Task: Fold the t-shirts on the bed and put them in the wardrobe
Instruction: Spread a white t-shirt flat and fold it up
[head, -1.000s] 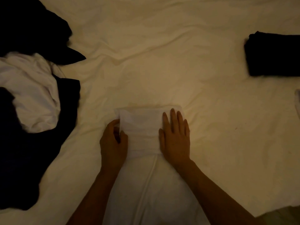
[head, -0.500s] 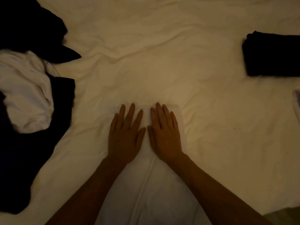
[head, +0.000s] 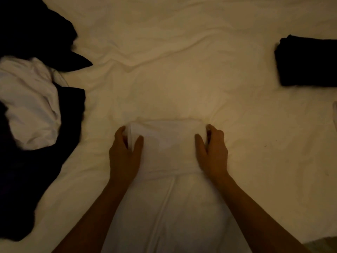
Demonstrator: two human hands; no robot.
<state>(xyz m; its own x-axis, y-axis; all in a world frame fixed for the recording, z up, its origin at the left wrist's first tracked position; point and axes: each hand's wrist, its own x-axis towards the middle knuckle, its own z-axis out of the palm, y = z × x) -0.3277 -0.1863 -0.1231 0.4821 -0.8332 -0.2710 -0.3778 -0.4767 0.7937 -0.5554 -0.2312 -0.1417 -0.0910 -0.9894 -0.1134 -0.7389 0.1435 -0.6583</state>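
A white t-shirt (head: 167, 148) lies folded into a small rectangle on the cream bed sheet (head: 182, 79), just in front of me. My left hand (head: 125, 154) grips its left edge, thumb on top and fingers tucked under the layers. My right hand (head: 212, 150) grips the right edge the same way. The light is dim and the shirt's near part blends with the white cloth between my arms.
A heap of unfolded dark clothes (head: 32, 161) with a crumpled white shirt (head: 31, 105) fills the left side. A folded dark garment (head: 308, 63) lies at the far right. A pale cloth edge (head: 335, 114) shows at the right border.
My hands pressed flat side by side on top of the folded shirt; they have now slid apart to its left and right edges and taken hold of them.
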